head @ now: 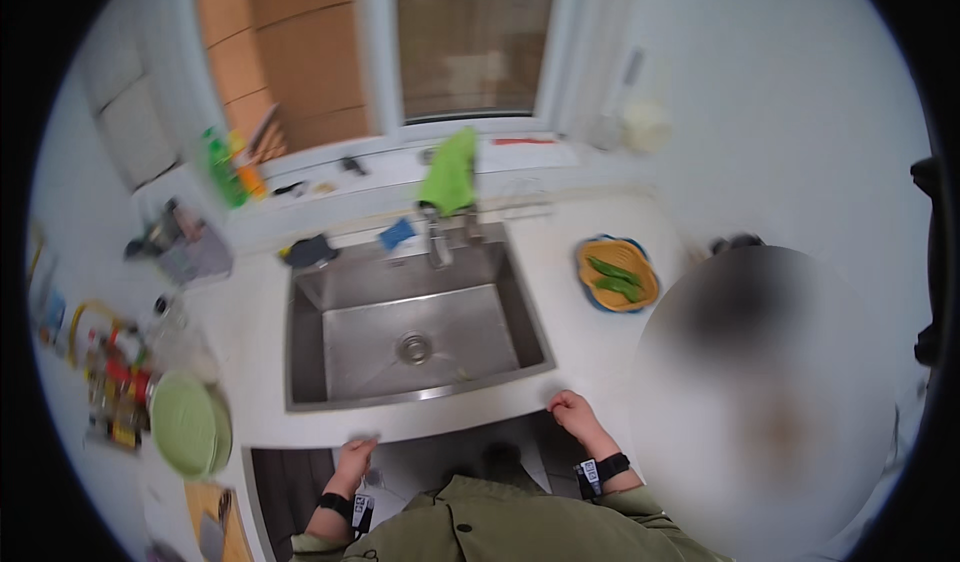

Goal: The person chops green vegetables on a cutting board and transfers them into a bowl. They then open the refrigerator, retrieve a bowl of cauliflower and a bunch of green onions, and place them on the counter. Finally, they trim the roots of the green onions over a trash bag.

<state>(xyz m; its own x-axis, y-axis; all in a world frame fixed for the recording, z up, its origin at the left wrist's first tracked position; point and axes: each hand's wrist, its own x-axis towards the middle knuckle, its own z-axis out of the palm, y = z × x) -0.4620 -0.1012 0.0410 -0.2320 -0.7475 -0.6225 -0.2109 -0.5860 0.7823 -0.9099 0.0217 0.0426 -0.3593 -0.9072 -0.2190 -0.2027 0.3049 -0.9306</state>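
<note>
My left hand (356, 461) hangs just in front of the counter's front edge, its fingers curled together with nothing seen in them. At the right front corner of the sink, my right hand (572, 414) is by the counter edge, also curled and holding nothing visible. Between and beyond both hands lies a stainless steel sink (420, 382) with a round drain (414, 348). Small green scraps (463, 374) rest near its front. Right of the sink stands an orange plastic basket (646, 286), set in a blue one (640, 245), with green peppers (615, 269) inside.
A faucet (439, 251) rises behind the sink; a green cloth (452, 176) hangs above it. A blue sponge (396, 234) lies nearby. At left are a green basin (187, 423), several bottles (120, 382), and a cutting board with a cleaver (212, 536). A blurred patch hides the right side.
</note>
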